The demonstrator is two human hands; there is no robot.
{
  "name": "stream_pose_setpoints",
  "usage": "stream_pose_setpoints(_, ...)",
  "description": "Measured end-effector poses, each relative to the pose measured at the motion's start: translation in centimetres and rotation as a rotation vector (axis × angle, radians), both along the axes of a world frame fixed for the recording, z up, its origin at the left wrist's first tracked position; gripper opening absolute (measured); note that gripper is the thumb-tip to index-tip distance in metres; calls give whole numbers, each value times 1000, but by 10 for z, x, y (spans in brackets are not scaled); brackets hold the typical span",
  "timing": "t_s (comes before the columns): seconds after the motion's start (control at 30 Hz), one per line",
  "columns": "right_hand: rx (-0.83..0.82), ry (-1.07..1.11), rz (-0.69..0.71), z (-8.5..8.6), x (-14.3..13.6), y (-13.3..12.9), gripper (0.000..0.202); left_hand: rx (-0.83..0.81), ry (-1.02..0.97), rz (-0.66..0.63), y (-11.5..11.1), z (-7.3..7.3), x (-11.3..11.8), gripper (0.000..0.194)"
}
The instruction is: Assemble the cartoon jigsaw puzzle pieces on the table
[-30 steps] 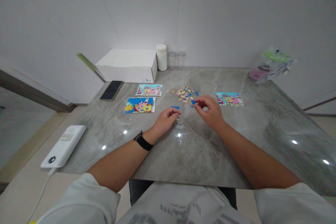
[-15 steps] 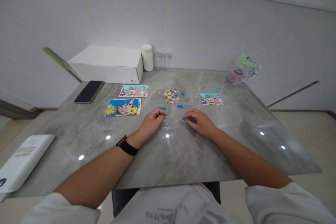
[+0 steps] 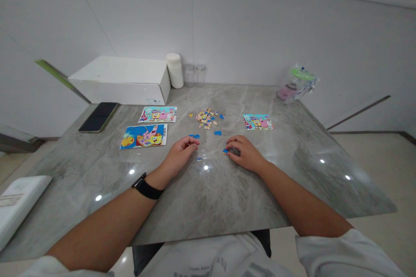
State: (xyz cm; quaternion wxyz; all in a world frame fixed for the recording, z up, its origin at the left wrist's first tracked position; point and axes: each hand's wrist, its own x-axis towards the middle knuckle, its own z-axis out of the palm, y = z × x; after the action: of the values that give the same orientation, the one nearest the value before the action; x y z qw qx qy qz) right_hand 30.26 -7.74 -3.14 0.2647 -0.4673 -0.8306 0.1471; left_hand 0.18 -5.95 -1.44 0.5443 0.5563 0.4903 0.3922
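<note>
My right hand (image 3: 246,154) is bent low over the table, its fingertips and thumb closed on a small blue puzzle piece (image 3: 225,151). Opposite it, my left hand (image 3: 180,152) has curled fingers with the thumb close against them; whatever may be in them is hidden. Just beyond the left fingers lies a blue puzzle piece (image 3: 194,136), partly covered. A multicoloured puzzle piece (image 3: 199,159) sits by the left thumb. Between the hands and farther off is another blue piece (image 3: 218,133), in front of a heap of mixed puzzle pieces (image 3: 207,118).
Two cartoon picture cards (image 3: 157,114) (image 3: 144,136) lie on the left, another card (image 3: 259,122) on the right. Along the back stand a white box (image 3: 120,80), a white bottle (image 3: 175,71), clear glasses (image 3: 200,75) and a bagged cup (image 3: 295,84). A phone (image 3: 99,117) rests at left.
The view has shifted slightly, so the tabletop things appear farther left. Both hands stay low over the table, and the blue piece remains at my right fingertips.
</note>
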Motion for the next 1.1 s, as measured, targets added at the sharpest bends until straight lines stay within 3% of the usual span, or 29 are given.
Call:
stream_pose_setpoints(0.37,-23,24,3,2,0,0,16,-16,-16,-6,1,-3,0,23)
stream_pose_setpoints(0.57,-38,130,-138,8,2,13,16,-27,-6,-3,0,0,0,24)
stream_pose_setpoints(0.7,-51,54,-203,36,1,44,17,-33,-6,-24,0,3,-1,24)
stream_pose_setpoints(0.9,-146,-306,-278,90,-15,122,18,-29,1,-11,0,6,1,20)
stream_pose_setpoints(1.0,-190,-389,-289,94,-31,152,22,-30,-1,-14,0,5,0,21)
stream_pose_setpoints(1.1,-221,-450,-292,78,-47,164,26,-30,6,-27,0,4,-1,22)
